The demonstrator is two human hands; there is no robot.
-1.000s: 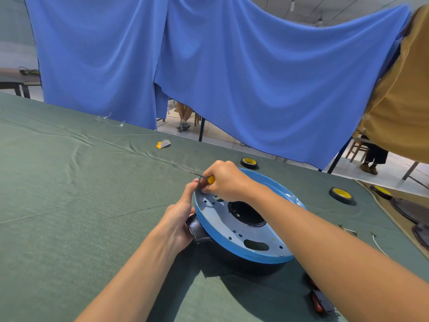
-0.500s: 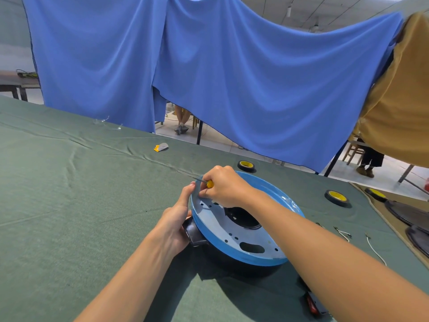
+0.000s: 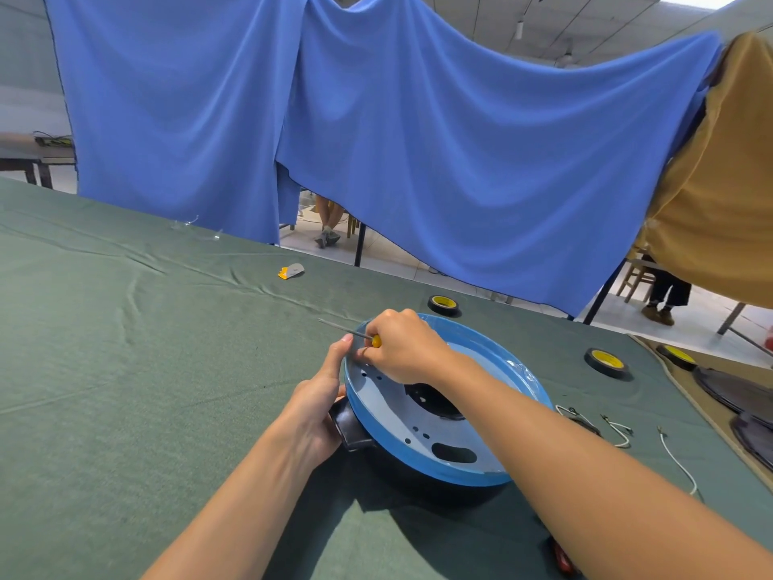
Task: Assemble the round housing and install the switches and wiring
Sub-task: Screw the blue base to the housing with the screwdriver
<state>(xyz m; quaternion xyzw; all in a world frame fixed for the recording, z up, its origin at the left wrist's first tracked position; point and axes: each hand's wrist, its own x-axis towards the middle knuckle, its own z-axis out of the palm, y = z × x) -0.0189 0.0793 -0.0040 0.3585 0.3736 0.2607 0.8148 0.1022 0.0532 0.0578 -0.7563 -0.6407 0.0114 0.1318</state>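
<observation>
on green cloth (image 3: 125, 370), blue round housing (image 3: 460, 458), left hand (image 3: 316, 406) around its black handle (image 3: 349, 429), right hand (image 3: 401, 349) around a screwdriver (image 3: 343, 328)

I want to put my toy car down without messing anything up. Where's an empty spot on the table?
The wide green cloth left of the round housing and the left hand is bare, out to the small yellow-grey piece near the far edge. Right of the housing it is crowded: white wires, tape rolls, dark discs.

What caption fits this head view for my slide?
Right hand grips a screwdriver over the blue round housing; left hand holds its side.
</observation>
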